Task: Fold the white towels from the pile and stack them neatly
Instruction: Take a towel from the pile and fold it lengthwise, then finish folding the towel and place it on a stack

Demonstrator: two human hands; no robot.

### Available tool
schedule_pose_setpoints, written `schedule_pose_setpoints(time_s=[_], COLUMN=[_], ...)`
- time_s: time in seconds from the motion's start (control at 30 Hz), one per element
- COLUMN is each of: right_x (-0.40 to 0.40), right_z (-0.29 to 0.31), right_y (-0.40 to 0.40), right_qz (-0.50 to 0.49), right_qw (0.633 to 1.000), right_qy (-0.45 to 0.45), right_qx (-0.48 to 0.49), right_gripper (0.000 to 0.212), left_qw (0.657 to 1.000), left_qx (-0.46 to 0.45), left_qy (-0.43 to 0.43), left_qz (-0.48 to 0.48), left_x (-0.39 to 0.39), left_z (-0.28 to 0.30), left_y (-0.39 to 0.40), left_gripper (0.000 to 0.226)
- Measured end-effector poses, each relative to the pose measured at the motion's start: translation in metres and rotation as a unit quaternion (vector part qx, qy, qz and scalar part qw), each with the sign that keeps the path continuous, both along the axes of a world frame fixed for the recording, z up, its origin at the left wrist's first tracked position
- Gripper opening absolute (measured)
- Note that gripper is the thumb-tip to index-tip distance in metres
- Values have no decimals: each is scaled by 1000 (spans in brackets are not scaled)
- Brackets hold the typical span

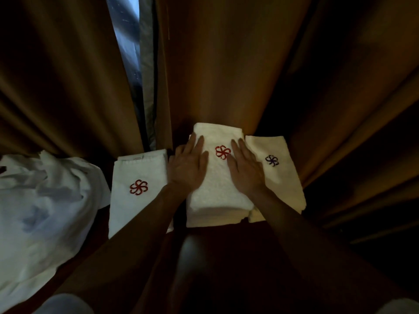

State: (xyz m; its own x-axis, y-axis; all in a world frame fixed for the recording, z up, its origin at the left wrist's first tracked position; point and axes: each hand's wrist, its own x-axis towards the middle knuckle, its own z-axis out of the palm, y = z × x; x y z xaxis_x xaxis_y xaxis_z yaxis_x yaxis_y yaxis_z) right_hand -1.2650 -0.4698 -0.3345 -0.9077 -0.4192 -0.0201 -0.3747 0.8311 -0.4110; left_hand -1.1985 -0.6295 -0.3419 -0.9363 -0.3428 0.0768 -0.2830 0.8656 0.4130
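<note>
Viewpoint: we have a single head-worn wide-angle camera, so no second view shares anything.
Facing: we look forward and steeply down along both forearms.
Nearness: we sit close, with the left hand (pixel 189 165) and right hand (pixel 246 169) mid-frame.
Upper frame: brown curtains (pixel 226 64) fill it.

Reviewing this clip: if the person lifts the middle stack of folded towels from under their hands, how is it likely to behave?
The middle stack shows several soft layers at its near edge, so it would probably sag and slump unless supported from below. It looks thick, so likely fairly heavy for cloth. Both the left hand and right hand lie flat on it; the terry surface seems unlikely to slip.
</note>
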Motion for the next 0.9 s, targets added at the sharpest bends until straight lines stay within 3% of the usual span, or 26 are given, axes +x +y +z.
schedule_pose_setpoints(time_s=[0.43,0.53,0.77,0.9], right_x=[6,17,61,94], right_z=[21,29,44,60], right_y=[-2,7,21,30], right_qz=[23,28,56,81], right_qw=[997,998,997,994], right_qy=[23,27,44,69], right_qx=[68,59,43,-12], right_gripper=[55,53,47,38], left_qw=[999,999,997,995], left_qx=[19,43,48,53], left_qy=[-36,-4,40,50], left_qz=[16,20,49,65], left_x=[19,40,79,112], left_z=[11,20,38,57], left_y=[-5,-1,12,36], left_gripper=[62,68,49,43])
